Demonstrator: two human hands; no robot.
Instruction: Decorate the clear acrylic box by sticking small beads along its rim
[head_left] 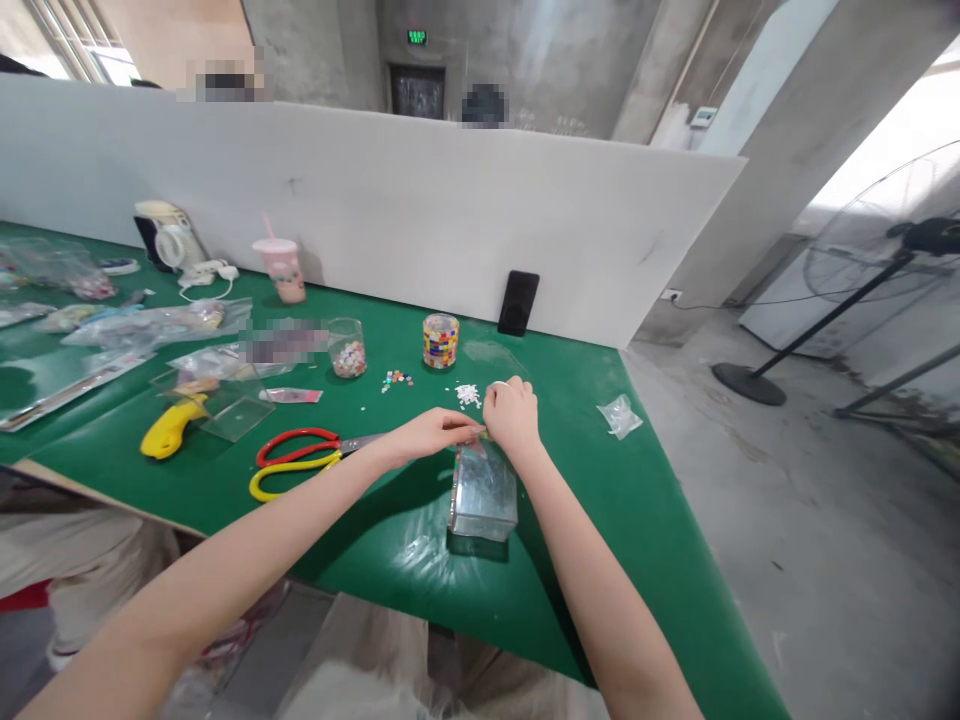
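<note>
Forearms (285, 535) stretch over a green table (592, 540) as a person works two bare hands at the far end of a clear rectangular box (486, 490), set toward the table's front, between the arms. The left hand (439, 432) brings thumb and fingers together at the box's far edge; whether they pinch the wall or a small piece cannot be made out. The right hand (512, 410) is curled just beside it, anything within hidden by the fingers.

Small coloured pieces (454, 480) appear to line the box's left side and could come loose if a fingertip drags across them. The smooth-walled box may slide or tip should one hand press harder than the other; how firmly it rests is hard to tell. Just beyond the hands lies a loose pile of white chips (467, 395), which a stray brush of the knuckles would likely scatter toward the mixed coloured chips (397, 379) on its left.

Red-and-yellow-handled scissors (300, 462) lie with blades aimed at the left wrist, a nick possible if that arm draws back carelessly. A mosaic-covered cup (440, 342) and a clear cup of beads (348, 357) stand farther back, at risk mainly from a wide reach.
</note>
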